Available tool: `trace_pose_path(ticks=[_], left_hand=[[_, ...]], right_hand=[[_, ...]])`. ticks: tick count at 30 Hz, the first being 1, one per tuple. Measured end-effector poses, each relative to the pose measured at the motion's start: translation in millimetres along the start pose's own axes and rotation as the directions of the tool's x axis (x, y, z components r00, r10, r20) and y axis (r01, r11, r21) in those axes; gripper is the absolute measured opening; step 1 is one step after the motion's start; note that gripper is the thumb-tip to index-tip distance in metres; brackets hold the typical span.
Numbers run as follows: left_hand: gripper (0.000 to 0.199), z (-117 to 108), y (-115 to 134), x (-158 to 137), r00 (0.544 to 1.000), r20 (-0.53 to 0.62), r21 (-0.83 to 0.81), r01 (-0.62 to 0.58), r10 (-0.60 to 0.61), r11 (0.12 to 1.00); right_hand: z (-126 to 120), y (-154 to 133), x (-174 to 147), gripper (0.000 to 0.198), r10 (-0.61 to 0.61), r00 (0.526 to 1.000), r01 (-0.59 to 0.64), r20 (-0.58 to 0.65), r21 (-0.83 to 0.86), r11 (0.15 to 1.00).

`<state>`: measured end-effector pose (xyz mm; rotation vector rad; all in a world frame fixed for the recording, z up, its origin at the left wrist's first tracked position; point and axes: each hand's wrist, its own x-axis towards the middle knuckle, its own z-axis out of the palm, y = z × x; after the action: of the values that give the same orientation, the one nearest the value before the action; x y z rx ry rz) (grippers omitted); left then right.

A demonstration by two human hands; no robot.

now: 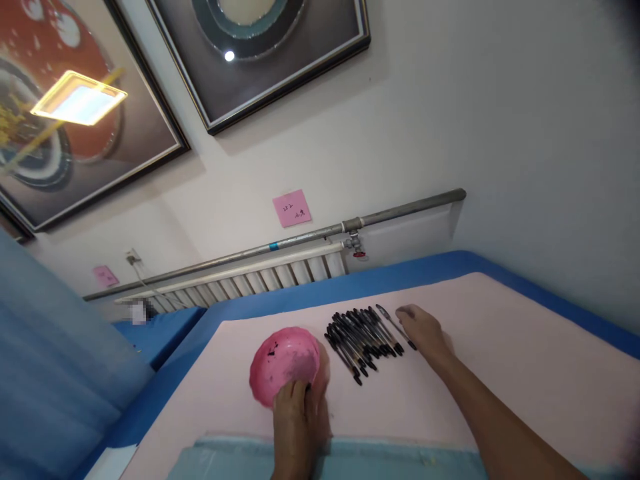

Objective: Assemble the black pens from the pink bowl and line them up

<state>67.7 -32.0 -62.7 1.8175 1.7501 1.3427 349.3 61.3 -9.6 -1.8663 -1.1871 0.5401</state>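
A pink scalloped bowl stands on the pale pink sheet, with a few small black bits lying inside it. My left hand reaches over the bowl's near rim, its fingers bent and pressed together; a dark speck shows by the fingertips, too small to name. To the right of the bowl, several black-capped clear pens lie side by side in a slanted row. One pen lies slightly apart at the row's right end. Just beside it is my right hand, fingers curled in; whatever they may hold is hidden.
The pink sheet covers a blue table. Light blue cloth lies along the near edge. Behind are a white radiator, a metal pipe and a red-handled valve. A blue curtain hangs at left.
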Motion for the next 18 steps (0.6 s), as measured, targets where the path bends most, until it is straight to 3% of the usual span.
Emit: trace_pose_path(ticks=[7, 11, 18], left_hand=[[0.023, -14.5, -24.9, 0.8, 0.982, -0.084, 0.452, -0.111, 0.166, 0.885], [0.028, -15.1, -26.8, -6.3, 0.959, -0.095, 0.524, -0.179, 0.266, 0.833], [0.027, -15.0, -28.4, -13.8, 0.961, -0.088, 0.555, -0.173, 0.264, 0.814]], right_hand=[[-2.8, -1.1, -4.4, 0.028, 0.035, 0.999, -0.036, 0.023, 0.035, 0.999], [-4.4, 0.5, -7.4, 0.029, 0.028, 0.999, -0.029, 0.019, 0.056, 0.998], [0.6, 1.1, -6.9, 0.026, 0.001, 0.999, -0.004, 0.044, 0.069, 0.998]])
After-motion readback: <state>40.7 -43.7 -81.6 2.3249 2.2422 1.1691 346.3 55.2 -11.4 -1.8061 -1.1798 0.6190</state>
